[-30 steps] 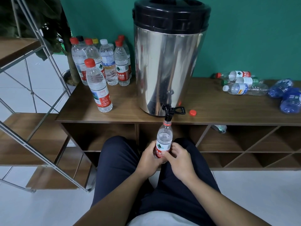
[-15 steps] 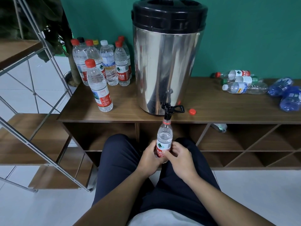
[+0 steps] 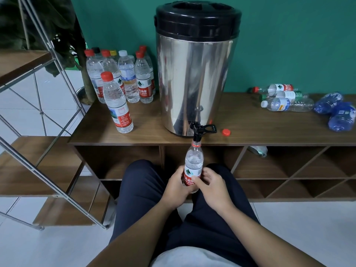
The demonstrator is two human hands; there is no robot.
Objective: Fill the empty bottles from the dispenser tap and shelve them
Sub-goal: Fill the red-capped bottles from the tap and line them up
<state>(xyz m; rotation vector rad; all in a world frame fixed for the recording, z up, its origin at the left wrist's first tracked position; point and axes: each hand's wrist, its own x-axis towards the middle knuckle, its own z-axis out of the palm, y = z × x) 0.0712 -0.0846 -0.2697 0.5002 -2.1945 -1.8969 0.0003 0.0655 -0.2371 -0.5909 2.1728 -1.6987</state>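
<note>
A clear bottle [image 3: 193,160] with a red label stands upright with its open neck right under the black tap [image 3: 198,132] of the steel dispenser [image 3: 194,79]. My left hand [image 3: 176,186] grips its lower body from the left. My right hand [image 3: 212,186] holds it from the right, thumb across the label. Its red cap [image 3: 226,132] lies on the wooden cabinet top [image 3: 260,130] just right of the tap. Several capped full bottles [image 3: 123,78] stand left of the dispenser, one [image 3: 116,103] nearer the front. Several empty bottles [image 3: 283,98] lie at the right.
Two crushed blue bottles [image 3: 335,110] lie at the far right. Open cubbies [image 3: 289,166] run below the cabinet top, one with a bottle [image 3: 258,150] lying in it. A metal-framed wooden shelf unit [image 3: 38,151] stands at the left. My knees are under the tap.
Both hands and the bottle stay under the tap. The view has shifted very slightly; nothing else has moved.
</note>
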